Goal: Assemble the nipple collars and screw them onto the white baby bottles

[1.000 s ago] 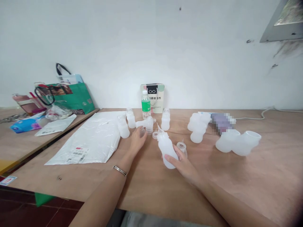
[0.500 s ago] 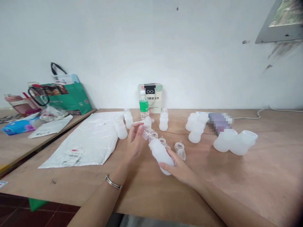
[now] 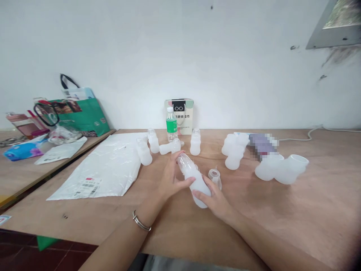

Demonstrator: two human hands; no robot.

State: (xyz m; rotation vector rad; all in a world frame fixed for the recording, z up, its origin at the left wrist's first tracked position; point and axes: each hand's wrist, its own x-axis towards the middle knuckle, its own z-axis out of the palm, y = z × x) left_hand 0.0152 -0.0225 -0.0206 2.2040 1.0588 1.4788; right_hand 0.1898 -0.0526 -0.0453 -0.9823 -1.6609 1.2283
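A frosted white baby bottle (image 3: 200, 192) is tilted over the table, its top toward the far left. My right hand (image 3: 217, 198) wraps round its lower body from the right. My left hand (image 3: 172, 176) is closed round the clear cap (image 3: 184, 161), which sits over the bottle's top; its thumb reaches onto the bottle's body. Just beyond my right hand stands a clear nipple with its collar (image 3: 214, 174). More such parts are mostly hidden behind the held bottle.
Capped baby bottles (image 3: 195, 142) stand further back, near a water bottle (image 3: 172, 126) and a paper bag (image 3: 186, 113). Open bottle bodies (image 3: 290, 171) stand at the right. A white plastic mailer (image 3: 104, 165) lies left. Beyond a table gap sits a green bag (image 3: 81, 116).
The clear cap, held apart before the bottle's tip, now covers it. My left hand has moved right and down, its thumb now touching the bottle. My right hand keeps its hold.
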